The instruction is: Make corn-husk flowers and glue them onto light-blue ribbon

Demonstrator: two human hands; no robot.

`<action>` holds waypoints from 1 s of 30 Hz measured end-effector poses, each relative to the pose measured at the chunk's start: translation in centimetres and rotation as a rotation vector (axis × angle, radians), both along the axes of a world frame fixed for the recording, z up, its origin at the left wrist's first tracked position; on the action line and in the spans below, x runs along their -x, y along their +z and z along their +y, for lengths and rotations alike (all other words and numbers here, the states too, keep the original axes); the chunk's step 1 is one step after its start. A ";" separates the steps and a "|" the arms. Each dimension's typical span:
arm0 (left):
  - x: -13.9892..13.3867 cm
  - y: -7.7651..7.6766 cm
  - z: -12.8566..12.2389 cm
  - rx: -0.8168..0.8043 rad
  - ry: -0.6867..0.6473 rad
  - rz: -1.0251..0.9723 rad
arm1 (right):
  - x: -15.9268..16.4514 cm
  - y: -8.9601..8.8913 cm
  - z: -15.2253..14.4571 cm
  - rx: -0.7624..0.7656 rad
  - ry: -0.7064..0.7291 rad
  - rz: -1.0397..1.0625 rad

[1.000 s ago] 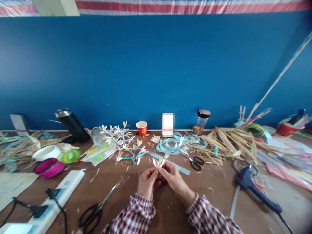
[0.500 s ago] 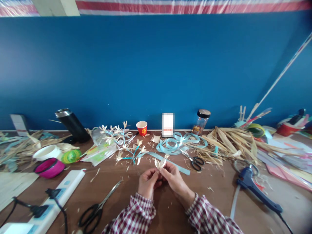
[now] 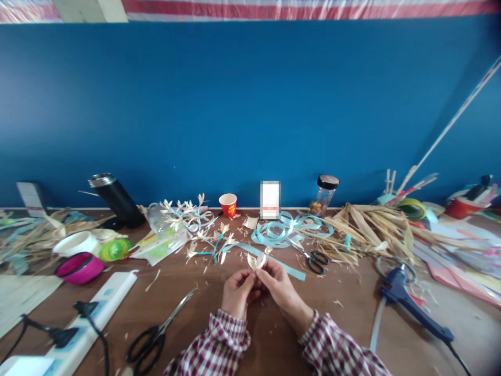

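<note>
Pinched between both hands is a small cream husk flower [image 3: 256,260], its pale petals pointing up and spreading apart. My left hand [image 3: 238,293] closes on its base from the left. From the right, the thumb and fingers of my right hand [image 3: 280,290] press on the same base, which the fingertips hide. Just beyond lies a flat light-blue ribbon [image 3: 287,268]. Finished-looking husk flowers on blue stems [image 3: 215,245] rest on the table to the far left of the hands.
Black-handled scissors [image 3: 156,334] lie left of my hands, and a second pair [image 3: 316,261] at the right. A blue glue gun [image 3: 417,303], dried husks [image 3: 376,230], a power strip [image 3: 94,318], a red paper cup [image 3: 228,205], a jar [image 3: 324,196] and a dark flask [image 3: 117,201] stand or lie around.
Both hands stay in place around the flower. Its petals have shifted very slightly; nothing else has visibly moved on the table.
</note>
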State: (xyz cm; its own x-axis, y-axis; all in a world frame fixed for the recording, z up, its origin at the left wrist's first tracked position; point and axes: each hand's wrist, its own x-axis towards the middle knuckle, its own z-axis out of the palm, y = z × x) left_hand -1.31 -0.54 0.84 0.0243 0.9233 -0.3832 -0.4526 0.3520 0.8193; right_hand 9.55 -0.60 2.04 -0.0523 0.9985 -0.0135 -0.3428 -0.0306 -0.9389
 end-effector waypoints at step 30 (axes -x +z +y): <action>6.9 3.3 3.1 -0.196 0.720 -0.098 | 0.9 1.6 3.7 -0.351 0.010 -1.148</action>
State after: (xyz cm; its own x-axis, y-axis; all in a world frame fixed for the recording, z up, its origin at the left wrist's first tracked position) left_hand -8.23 2.60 4.10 -0.5855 0.7752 -0.2371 -0.5897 -0.2066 0.7808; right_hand 8.69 3.13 3.68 -0.1957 0.9567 0.2153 0.6983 0.2901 -0.6543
